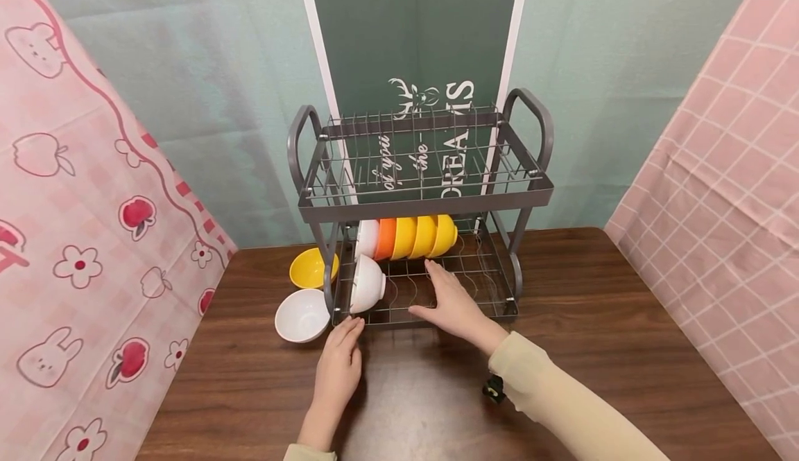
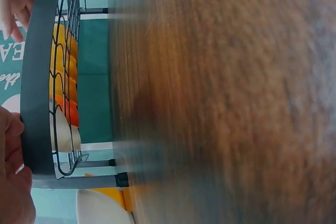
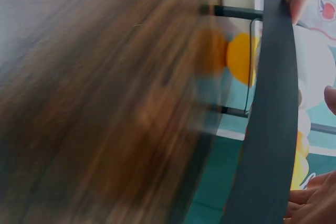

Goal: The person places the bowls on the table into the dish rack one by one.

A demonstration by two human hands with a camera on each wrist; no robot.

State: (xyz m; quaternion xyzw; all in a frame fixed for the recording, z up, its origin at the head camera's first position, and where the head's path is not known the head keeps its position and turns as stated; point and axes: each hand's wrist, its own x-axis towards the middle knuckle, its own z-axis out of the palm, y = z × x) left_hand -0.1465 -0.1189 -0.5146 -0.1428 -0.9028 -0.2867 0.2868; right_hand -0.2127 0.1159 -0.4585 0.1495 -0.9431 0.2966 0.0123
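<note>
My left hand (image 1: pixel 340 364) has its fingertips at the front left edge of the lower shelf of a dark grey two-tier dish rack (image 1: pixel 424 206). Just behind those fingers a white bowl (image 1: pixel 367 284) stands on its side in the lower shelf. My right hand (image 1: pixel 456 305) reaches over the lower shelf to the right of that bowl, thumb and fingers spread, with nothing held. Behind it a row of nested bowls stands on edge: a white bowl (image 1: pixel 367 239), an orange bowl (image 1: pixel 385 239) and several yellow bowls (image 1: pixel 444 236).
Left of the rack, a yellow bowl (image 1: pixel 308 269) and a white bowl (image 1: pixel 301 317) sit upright on the wooden table (image 1: pixel 587 350). Two curved handles rise from the rack's top tier. Printed cloths hang at the back and both sides. A small dark object (image 1: pixel 494 389) shows beside the right sleeve.
</note>
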